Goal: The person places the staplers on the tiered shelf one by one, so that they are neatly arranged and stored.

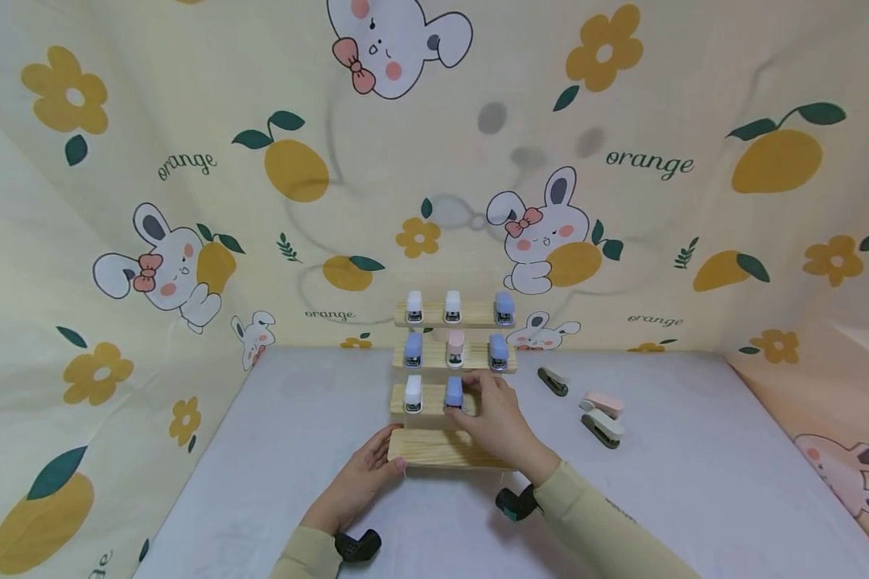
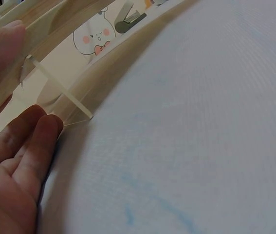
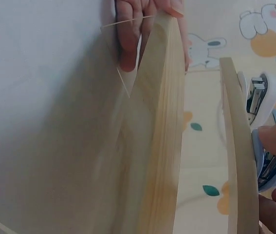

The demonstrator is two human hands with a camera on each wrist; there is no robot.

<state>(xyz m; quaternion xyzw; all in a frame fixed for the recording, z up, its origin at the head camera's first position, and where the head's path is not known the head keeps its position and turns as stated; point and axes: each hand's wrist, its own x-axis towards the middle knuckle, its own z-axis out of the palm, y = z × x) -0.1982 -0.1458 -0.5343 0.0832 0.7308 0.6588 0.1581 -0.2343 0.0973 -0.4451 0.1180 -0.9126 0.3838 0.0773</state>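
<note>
With my right hand [image 1: 498, 416] I pinch a blue stapler [image 1: 454, 392] — it's on the second-lowest board [image 1: 433, 399], beside a white stapler [image 1: 413, 393]. My left hand [image 1: 366, 473] grips the bottom board [image 1: 445, 449] — by its left end.

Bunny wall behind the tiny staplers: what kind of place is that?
Probably a small indoor filming booth: a bunny-printed backdrop closes off three sides, black wrist-worn devices look like cameras, and a wooden rack holds mini staplers.
</note>
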